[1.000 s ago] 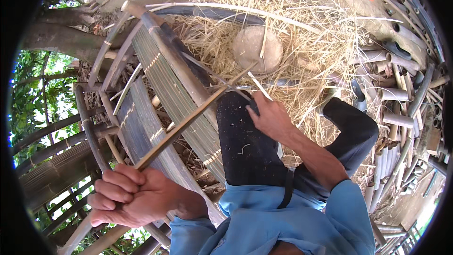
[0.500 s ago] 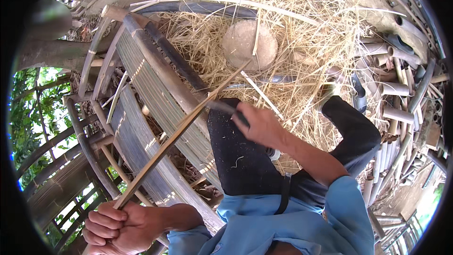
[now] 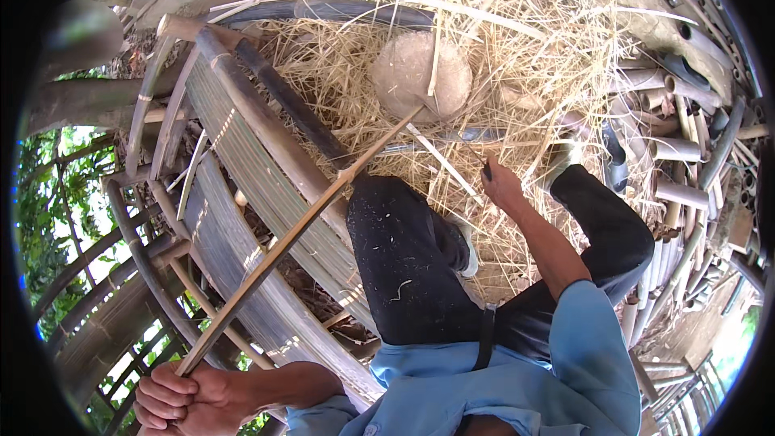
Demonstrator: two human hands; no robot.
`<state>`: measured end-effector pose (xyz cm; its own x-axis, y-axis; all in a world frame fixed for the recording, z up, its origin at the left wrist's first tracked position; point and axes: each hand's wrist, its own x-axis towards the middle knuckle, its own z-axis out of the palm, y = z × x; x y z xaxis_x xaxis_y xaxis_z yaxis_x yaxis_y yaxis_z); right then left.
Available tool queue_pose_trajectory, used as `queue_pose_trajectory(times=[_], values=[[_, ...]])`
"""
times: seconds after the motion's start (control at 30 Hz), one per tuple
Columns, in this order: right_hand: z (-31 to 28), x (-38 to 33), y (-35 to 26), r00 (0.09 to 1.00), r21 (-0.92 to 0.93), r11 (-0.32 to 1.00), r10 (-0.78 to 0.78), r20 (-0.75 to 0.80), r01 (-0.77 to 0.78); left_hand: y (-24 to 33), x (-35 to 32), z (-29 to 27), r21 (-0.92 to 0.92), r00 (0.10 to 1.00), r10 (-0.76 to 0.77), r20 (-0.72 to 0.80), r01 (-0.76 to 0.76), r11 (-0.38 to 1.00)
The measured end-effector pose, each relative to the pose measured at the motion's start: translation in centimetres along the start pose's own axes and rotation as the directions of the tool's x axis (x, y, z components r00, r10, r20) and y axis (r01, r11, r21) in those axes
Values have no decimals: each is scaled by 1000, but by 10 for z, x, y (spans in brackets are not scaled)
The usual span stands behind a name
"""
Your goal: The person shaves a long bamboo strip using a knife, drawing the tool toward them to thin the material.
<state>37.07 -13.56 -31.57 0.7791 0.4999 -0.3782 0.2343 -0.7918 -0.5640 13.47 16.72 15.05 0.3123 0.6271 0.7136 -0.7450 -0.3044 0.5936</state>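
Observation:
My left hand [image 3: 190,400] is closed around the near end of a long split bamboo strip [image 3: 278,252]. The strip slants up and right across my thigh, its far tip at the round flat stone [image 3: 408,73]. My right hand [image 3: 504,184] is closed on the dark handle of a knife [image 3: 487,171], out past my knee over the straw, apart from the strip. The blade is thin and hard to make out against the straw.
Straw-like bamboo shavings [image 3: 323,73] surround the stone. A slatted bamboo bench [image 3: 258,145] stands at my left. Cut bamboo tubes [image 3: 678,150] are piled at the right, beside a dark sandal [image 3: 615,163] on my foot. A pale strip [image 3: 440,157] lies near my knee.
My right hand with the knife has moved away from the strip, up and right over the shavings. My left hand and the bamboo strip have shifted only slightly.

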Motion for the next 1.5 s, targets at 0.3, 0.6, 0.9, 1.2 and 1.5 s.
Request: queue_pose_trajectory(times=[0.3, 0.6, 0.9, 1.2, 1.5], values=[[-100, -61, -153, 987, 239, 959, -136, -82, 152, -17, -17, 65, -141, 935, 61, -348, -117, 983], [-169, -175, -286, 747, 375, 646, -569, -344, 665, 0, -62, 50, -1, 994, 91, -55, -91, 996], [-124, -162, -279, 735, 222, 701, -645, -207, 678, 5, -69, 42, 16, 988, 94, -122, -93, 996], [-116, -151, -267, 751, 218, 718, -629, -202, 661, 0, -62, 39, -17, 976, 120, -184, -126, 992], [-115, -150, -260, 762, 241, 727, -638, -111, 644, 3, -58, 33, -42, 984, 99, -147, -106, 994]])
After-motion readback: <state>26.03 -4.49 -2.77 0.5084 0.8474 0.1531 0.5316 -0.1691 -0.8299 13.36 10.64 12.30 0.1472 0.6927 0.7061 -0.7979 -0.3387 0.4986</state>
